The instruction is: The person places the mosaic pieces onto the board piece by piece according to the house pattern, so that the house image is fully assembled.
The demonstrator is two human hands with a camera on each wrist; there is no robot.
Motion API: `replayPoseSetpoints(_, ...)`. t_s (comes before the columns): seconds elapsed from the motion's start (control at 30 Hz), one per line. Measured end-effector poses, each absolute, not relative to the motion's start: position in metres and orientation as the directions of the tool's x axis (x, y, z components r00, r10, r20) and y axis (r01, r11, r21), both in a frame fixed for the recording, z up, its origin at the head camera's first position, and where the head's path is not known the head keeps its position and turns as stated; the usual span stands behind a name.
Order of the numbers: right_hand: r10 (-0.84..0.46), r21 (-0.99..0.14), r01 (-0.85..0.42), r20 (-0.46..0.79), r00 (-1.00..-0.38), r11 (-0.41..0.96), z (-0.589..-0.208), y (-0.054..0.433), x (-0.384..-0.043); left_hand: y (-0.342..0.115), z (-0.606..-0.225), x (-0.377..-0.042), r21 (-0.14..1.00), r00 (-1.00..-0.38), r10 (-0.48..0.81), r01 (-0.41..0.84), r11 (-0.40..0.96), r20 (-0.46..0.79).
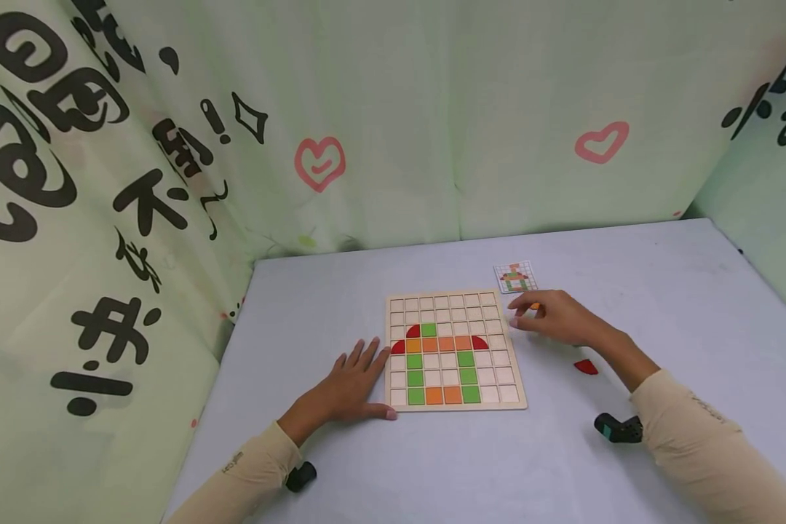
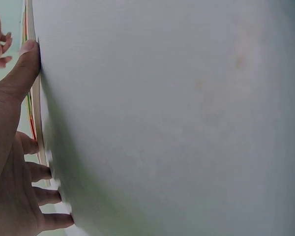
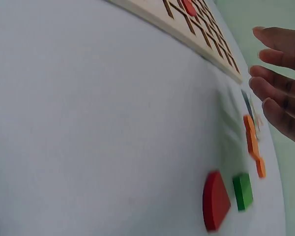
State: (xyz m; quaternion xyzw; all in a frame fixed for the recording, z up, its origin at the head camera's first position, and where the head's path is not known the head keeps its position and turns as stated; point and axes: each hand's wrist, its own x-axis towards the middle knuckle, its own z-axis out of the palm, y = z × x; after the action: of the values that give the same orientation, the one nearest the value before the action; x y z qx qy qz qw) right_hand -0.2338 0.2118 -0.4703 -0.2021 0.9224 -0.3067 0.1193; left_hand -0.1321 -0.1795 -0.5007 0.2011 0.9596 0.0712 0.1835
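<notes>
A wooden grid board (image 1: pixel 506 393) lies on the table, with red, orange and green pieces set in its squares. My left hand (image 1: pixel 354 386) rests flat beside its left side, fingers spread; the thumb (image 2: pixel 25 66) touches the board's edge in the left wrist view. Just off the board's upper right edge hovers my right hand (image 1: pixel 553 314), fingers loosely bent and holding nothing. Under it lie orange pieces (image 3: pixel 251 137). A green square piece (image 3: pixel 243 191) and a red quarter-round piece (image 3: pixel 216 201) are nearer the wrist; the arm hides the green one in the head view.
A small card (image 1: pixel 501 271) with a coloured grid picture lies behind the board's top right corner. Black straps or devices show at the left wrist (image 1: pixel 301 477) and the right wrist (image 1: pixel 618 428). Pale printed curtains (image 1: pixel 458 145) stand behind the white table (image 1: pixel 340 291).
</notes>
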Motion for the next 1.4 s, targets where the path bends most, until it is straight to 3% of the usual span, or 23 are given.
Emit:
replayPoseSetpoints(0.43, -0.348, -0.513, -0.237, -0.129, -0.929, 0.825, -0.485, 0.294, -0.216, -0.18, -0.504, -0.133, 0.196, -0.852, 0.411, 0.364, 0.91, -0.326)
replayPoseSetpoints(0.87, -0.297, -0.509, -0.187, -0.143, -0.944, 0.84, -0.493, 0.292, -0.208, -0.18, -0.503, -0.132, 0.191, -0.853, 0.405, 0.36, 0.913, -0.33)
replayPoseSetpoints(1.4, -0.391, -0.491, -0.257, -0.191, -0.9, 0.832, -0.479, 0.291, -0.21, -0.179, -0.501, -0.133, 0.184, -0.851, 0.404, 0.361, 0.914, -0.337)
